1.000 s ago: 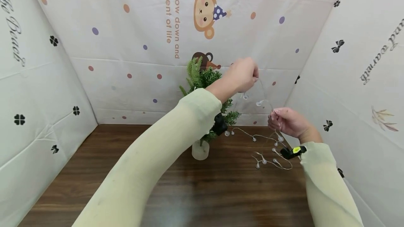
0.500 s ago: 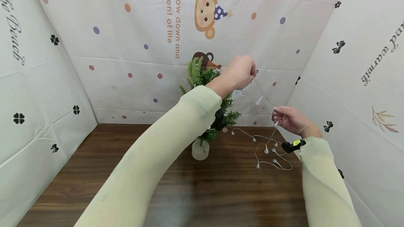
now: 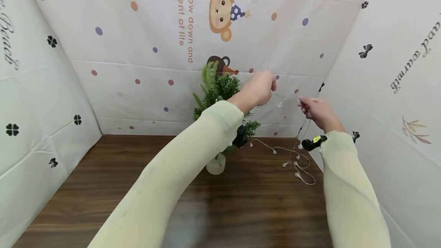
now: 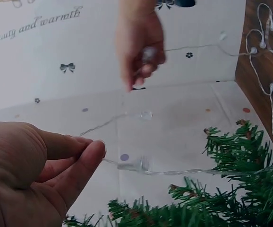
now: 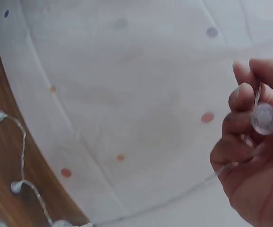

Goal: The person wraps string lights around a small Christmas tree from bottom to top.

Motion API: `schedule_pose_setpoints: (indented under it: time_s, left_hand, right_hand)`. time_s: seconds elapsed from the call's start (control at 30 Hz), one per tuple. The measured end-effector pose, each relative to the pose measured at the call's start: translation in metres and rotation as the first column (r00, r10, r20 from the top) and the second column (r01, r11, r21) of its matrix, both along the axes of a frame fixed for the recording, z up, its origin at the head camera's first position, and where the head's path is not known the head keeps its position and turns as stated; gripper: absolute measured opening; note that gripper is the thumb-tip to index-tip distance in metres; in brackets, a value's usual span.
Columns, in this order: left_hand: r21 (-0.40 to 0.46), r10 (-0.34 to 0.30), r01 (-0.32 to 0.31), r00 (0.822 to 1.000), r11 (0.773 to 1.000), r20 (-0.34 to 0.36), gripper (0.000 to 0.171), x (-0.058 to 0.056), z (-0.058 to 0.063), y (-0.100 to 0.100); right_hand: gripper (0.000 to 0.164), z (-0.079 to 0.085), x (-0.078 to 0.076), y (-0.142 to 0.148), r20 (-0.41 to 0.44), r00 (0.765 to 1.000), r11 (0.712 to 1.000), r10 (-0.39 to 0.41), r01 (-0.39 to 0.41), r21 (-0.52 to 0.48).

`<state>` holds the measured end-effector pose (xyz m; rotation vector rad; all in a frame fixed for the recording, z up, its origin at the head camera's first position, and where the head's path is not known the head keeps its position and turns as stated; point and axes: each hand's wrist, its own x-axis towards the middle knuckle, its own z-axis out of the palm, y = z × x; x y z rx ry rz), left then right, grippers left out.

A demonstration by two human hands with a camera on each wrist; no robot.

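A string of clear round fairy lights (image 3: 297, 157) runs from the wooden table up to both hands. My left hand (image 3: 258, 91) is in front of the small green artificial Christmas tree (image 3: 220, 87), its forearm crossing the tree. In the left wrist view, thumb and fingertips pinch the thin wire, and part of it stretches to the tree's branches (image 4: 250, 161). My right hand (image 3: 318, 112), a little lower and further right, pinches another stretch of wire. The right wrist view shows a clear bulb (image 5: 265, 119) against its palm and curled fingers.
The tree's pale round base (image 3: 216, 165) stands on the brown wooden table (image 3: 241, 206). Printed white cloth walls (image 3: 131, 41) close in the back and both sides. More fairy lights lie along the table's back right, near the right wall.
My right hand has risen towards the height of the left, lifting more of the fairy lights off the table. My left hand has dropped slightly. The head view has shifted a little.
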<state>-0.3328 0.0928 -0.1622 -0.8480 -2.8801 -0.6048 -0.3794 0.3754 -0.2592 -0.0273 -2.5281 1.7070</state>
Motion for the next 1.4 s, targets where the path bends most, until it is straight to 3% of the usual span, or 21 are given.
schedule_pose_setpoints:
  time_s: [0.13, 0.33, 0.47, 0.6, 0.9, 1.17, 1.4]
  left_hand:
    - [-0.066, 0.017, -0.022, 0.998, 0.998, -0.062, 0.033, -0.002, -0.008, 0.005]
    - [-0.082, 0.029, -0.037, 0.995, 0.996, -0.094, 0.019, -0.003, -0.021, 0.01]
    - [-0.1, 0.03, -0.045, 0.989, 0.994, -0.143, 0.017, -0.003, -0.03, 0.009]
    - [-0.108, 0.033, -0.049, 0.989, 0.993, -0.144, 0.016, -0.001, -0.034, 0.01]
    - [-0.142, 0.05, -0.064, 0.994, 0.988, -0.1, 0.023, -0.006, -0.028, 0.012]
    - [-0.061, 0.069, -0.078, 0.988, 0.995, -0.138, 0.031, -0.013, -0.017, 0.017]
    - [-0.009, 0.123, -0.127, 0.972, 0.992, -0.2, 0.029, -0.012, -0.021, 0.027]
  right_hand:
    - [0.034, 0.015, -0.003, -0.011, -0.068, 0.993, 0.988, -0.094, 0.102, 0.117]
    - [0.033, 0.033, -0.008, -0.024, -0.097, 0.986, 0.969, -0.132, 0.149, 0.198]
    - [0.035, 0.041, -0.011, -0.034, -0.092, 0.987, 0.95, -0.131, 0.152, 0.274]
    - [0.04, 0.045, -0.012, -0.045, -0.087, 0.988, 0.936, -0.126, 0.147, 0.318]
    - [0.048, 0.055, -0.017, -0.077, -0.08, 0.994, 0.867, -0.072, 0.102, 0.488]
    - [0.057, 0.068, -0.02, -0.095, -0.096, 0.995, 0.952, 0.024, 0.007, 0.305]
    - [0.055, 0.068, -0.021, -0.097, -0.132, 0.986, 0.986, 0.104, -0.084, 0.145]
